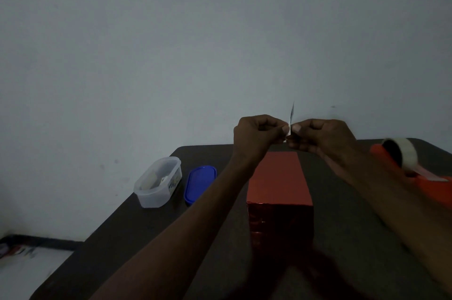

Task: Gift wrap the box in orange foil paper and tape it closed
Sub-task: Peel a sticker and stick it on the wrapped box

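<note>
Nearest the camera, the box (280, 192) is seen standing on the dark desk (122, 238), wrapped in orange foil paper; its near end face is in shadow and looks crinkled, and its flat top runs away from the viewer, so the long axis is taken to point from the person toward the wall. Whether tape is already laid on the near face cannot be told in this light.

Above the far end of the box, both forearms are raised. The left hand (259, 132) and the right hand (322, 134) are held close together with fingers curled, and a short strip of tape (291, 116) is pinched between their fingertips, standing roughly upright. The strip is clear of the box, which lies below and toward the person from the hands. Both hands are about equally near it, the left more directly over the top face.

The strip is judged to be meant for a seam, so it would have to be brought down and back.

To the right, a tape dispenser (401, 160) with an orange body rests at the desk edge. To the left, a clear plastic container (159, 182) and a blue lid (200, 183) lie side by side. Beyond, a plain wall (220, 30) is seen.
</note>
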Motion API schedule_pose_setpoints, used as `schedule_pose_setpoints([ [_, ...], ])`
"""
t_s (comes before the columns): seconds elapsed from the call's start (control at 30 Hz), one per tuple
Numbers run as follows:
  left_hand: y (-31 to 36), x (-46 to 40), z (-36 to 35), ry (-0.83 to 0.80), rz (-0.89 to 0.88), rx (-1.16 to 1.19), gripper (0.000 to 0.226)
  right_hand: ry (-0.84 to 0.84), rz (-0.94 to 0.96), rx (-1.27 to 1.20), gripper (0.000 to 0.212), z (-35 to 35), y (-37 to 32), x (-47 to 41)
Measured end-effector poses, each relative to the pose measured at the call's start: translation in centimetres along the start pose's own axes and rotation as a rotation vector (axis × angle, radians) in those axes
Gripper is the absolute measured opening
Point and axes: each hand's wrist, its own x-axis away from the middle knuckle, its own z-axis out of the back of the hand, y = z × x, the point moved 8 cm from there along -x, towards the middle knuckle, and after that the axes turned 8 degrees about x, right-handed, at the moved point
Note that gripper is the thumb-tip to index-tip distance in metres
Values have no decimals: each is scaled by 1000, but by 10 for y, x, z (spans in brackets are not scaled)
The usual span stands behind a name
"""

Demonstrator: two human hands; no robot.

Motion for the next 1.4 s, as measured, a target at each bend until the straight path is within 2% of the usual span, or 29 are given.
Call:
schedule_pose_setpoints([
  [0.37, -1, 0, 2, 39, -21, -21, 8, -26, -54, -109, 16, -4, 2, 0],
  [1.0, -8, 1, -2, 31, 22, 63, 10, 49, -8, -32, 6, 2, 1, 0],
  [1.4, -11, 1, -1, 49, 34, 73, 8, -34, -22, -51, 17, 0, 2, 1],
])
